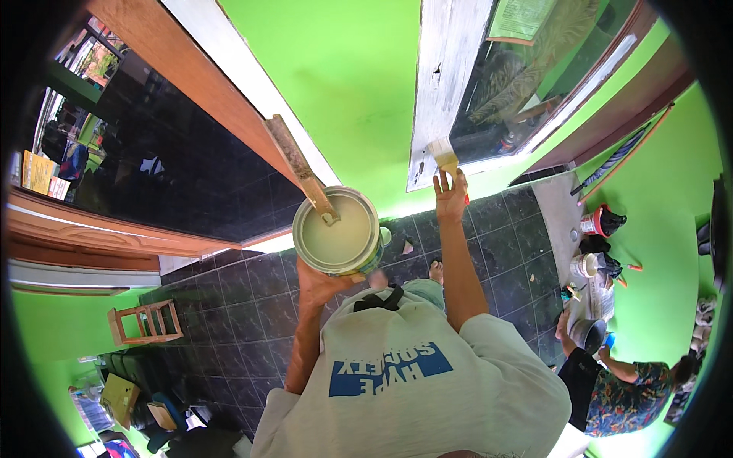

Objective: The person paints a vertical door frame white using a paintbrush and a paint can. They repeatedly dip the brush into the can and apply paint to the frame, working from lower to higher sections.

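My left hand (324,282) supports a paint can (376,246) from below, its fingers wrapped around the base. Pale, creamy paint (328,240) fills the can, and a flat wooden stick (301,164) leans out over its rim. In my right hand (450,200) is a paintbrush (443,156), gripped by the handle. Its light bristles lie against the lower part of a white-painted window frame (443,69), where grey streaks show through. Most of the brush handle is hidden behind my fingers.
A bright green wall (343,61) stands between the window and a brown-framed dark glass pane (191,114). Dark tiles (244,320) cover the floor. A wooden stool (145,324) stands left; buckets (585,266) line the right wall, where another person (630,389) holds a dark container.
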`<control>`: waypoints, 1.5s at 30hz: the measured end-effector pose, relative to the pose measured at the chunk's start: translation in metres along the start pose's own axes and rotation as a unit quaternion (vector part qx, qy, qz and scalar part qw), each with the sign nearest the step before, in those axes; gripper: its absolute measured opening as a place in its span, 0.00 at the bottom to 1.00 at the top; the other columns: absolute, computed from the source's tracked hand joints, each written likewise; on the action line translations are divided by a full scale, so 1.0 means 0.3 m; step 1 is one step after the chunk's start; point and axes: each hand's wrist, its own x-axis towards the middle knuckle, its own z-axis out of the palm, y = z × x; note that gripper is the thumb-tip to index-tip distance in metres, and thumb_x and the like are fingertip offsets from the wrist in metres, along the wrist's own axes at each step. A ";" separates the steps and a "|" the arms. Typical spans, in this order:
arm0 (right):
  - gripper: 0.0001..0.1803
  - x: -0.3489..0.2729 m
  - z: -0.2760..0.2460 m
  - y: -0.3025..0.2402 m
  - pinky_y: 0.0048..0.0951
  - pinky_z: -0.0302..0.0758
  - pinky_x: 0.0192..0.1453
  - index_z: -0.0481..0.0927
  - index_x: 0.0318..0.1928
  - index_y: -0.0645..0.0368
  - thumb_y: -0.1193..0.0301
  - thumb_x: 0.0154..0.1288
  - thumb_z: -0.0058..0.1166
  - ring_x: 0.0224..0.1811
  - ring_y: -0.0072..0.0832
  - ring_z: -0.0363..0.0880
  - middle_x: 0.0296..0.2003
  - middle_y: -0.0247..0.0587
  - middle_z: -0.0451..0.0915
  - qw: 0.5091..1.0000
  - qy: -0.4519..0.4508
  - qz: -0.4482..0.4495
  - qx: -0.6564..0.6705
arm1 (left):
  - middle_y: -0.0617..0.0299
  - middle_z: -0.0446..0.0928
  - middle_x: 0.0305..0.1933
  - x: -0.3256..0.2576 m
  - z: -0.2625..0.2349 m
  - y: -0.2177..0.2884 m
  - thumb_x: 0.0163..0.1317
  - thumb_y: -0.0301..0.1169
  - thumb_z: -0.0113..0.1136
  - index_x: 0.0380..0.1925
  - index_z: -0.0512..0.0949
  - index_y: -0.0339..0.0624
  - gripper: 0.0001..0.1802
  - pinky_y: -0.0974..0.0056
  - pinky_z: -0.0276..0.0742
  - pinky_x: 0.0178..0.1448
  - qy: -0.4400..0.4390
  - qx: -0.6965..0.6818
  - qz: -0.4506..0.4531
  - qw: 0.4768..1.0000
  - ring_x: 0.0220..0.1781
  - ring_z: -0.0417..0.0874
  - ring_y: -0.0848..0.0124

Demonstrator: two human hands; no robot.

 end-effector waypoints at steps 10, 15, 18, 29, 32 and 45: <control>0.31 0.069 -0.040 0.031 0.55 0.77 0.66 0.68 0.68 0.57 0.58 0.72 0.63 0.67 0.49 0.75 0.61 0.46 0.74 0.991 0.110 0.025 -0.070 | 0.53 0.77 0.64 0.011 -0.015 0.009 0.31 0.37 0.93 0.71 0.65 0.36 0.64 0.54 0.81 0.69 -0.026 0.058 -0.016 0.998 0.64 0.81 0.63; 0.26 -0.037 0.325 -0.247 0.54 0.80 0.65 0.70 0.67 0.56 0.58 0.76 0.57 0.65 0.43 0.76 0.61 0.44 0.76 0.994 0.001 -0.027 -0.106 | 0.51 0.78 0.64 0.040 0.002 0.018 0.34 0.29 0.87 0.72 0.61 0.37 0.61 0.55 0.80 0.70 -0.049 0.028 0.024 0.998 0.64 0.82 0.61; 0.26 -0.129 0.541 -0.473 0.51 0.79 0.67 0.71 0.69 0.54 0.56 0.79 0.54 0.64 0.36 0.79 0.61 0.41 0.80 0.984 -0.133 -0.066 -0.099 | 0.51 0.75 0.67 0.050 -0.002 0.017 0.32 0.28 0.87 0.73 0.60 0.38 0.64 0.54 0.78 0.71 -0.065 0.051 -0.004 0.997 0.68 0.80 0.61; 0.31 -0.569 0.663 -0.381 0.48 0.81 0.64 0.63 0.72 0.59 0.50 0.83 0.44 0.65 0.42 0.78 0.63 0.52 0.74 0.951 -0.207 -0.097 -0.210 | 0.51 0.71 0.72 0.066 0.076 0.026 0.29 0.33 0.91 0.78 0.56 0.38 0.73 0.52 0.68 0.77 -0.134 0.021 -0.054 0.989 0.75 0.72 0.59; 0.35 -0.605 0.651 -0.340 0.45 0.81 0.64 0.65 0.71 0.68 0.49 0.82 0.45 0.64 0.40 0.78 0.62 0.54 0.76 0.918 -0.218 -0.122 -0.307 | 0.50 0.67 0.75 0.053 0.065 -0.028 0.29 0.36 0.92 0.79 0.54 0.37 0.75 0.52 0.65 0.79 -0.174 0.028 -0.029 0.984 0.77 0.68 0.58; 0.36 -0.694 0.490 -0.502 0.33 0.80 0.58 0.72 0.68 0.68 0.46 0.81 0.46 0.54 0.29 0.82 0.55 0.48 0.82 0.882 -0.253 -0.047 -0.395 | 0.53 0.65 0.77 -0.033 0.191 0.056 0.28 0.34 0.89 0.79 0.56 0.43 0.73 0.53 0.60 0.81 -0.292 0.080 -0.114 0.946 0.78 0.66 0.59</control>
